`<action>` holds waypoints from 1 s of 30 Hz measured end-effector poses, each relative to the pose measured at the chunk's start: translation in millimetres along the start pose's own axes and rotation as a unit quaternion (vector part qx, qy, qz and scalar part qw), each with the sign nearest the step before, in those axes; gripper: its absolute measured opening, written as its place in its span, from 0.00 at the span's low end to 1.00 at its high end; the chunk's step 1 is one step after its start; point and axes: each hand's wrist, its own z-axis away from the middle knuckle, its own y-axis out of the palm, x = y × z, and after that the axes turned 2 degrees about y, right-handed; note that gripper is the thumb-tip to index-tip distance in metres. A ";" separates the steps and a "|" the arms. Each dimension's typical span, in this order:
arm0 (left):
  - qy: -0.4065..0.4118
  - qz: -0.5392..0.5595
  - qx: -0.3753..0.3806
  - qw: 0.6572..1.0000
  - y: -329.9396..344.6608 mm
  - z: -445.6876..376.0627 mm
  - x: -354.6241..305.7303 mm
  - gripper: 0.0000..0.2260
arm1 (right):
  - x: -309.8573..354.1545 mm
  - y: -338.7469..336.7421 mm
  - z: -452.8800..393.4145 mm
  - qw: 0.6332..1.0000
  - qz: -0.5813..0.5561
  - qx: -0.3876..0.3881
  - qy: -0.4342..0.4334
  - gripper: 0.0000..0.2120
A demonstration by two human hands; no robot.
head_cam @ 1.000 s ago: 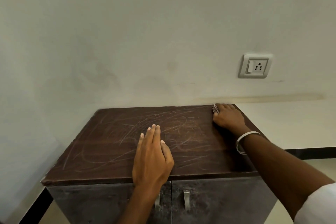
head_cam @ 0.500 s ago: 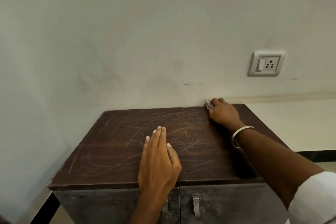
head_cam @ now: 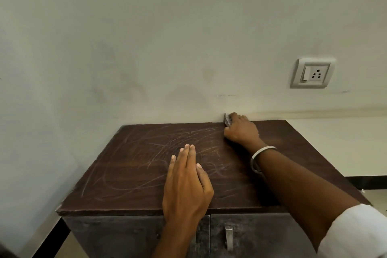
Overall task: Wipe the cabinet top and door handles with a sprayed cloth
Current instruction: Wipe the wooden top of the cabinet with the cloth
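The cabinet has a dark brown, scratched top [head_cam: 129,165] and grey doors below. My right hand [head_cam: 241,131] presses a small greyish cloth [head_cam: 227,120] onto the top's back edge, right against the wall; only a corner of the cloth shows past my fingers. My left hand [head_cam: 186,186] lies flat, palm down, on the front middle of the top with the fingers together and nothing in it. One metal door handle [head_cam: 228,236] shows on the right door. My left wrist mostly hides the other handle [head_cam: 194,242].
A white wall rises directly behind the cabinet, with a switch and socket plate [head_cam: 312,73] at the upper right. A pale ledge [head_cam: 339,144] runs to the right of the cabinet. A dark skirting strip [head_cam: 50,241] meets the floor at the lower left.
My right hand has slid the cloth leftward along the back edge of the top, up against the wall. My left hand stays flat in the same spot. The view has shifted slightly.
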 end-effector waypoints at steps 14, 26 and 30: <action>0.016 0.032 0.001 0.999 -6.7 1.5 3.8 0.32 | -23.4 -3.0 -5.1 1.000 0.010 0.011 -0.021 0.28; 0.004 -0.027 -0.029 0.999 -37.5 5.9 54.5 0.32 | 21.1 17.9 10.1 0.997 0.036 0.023 -0.066 0.29; -0.024 -0.053 -0.053 0.997 -48.6 6.8 75.1 0.30 | 69.3 40.0 21.5 0.992 0.027 0.028 -0.122 0.29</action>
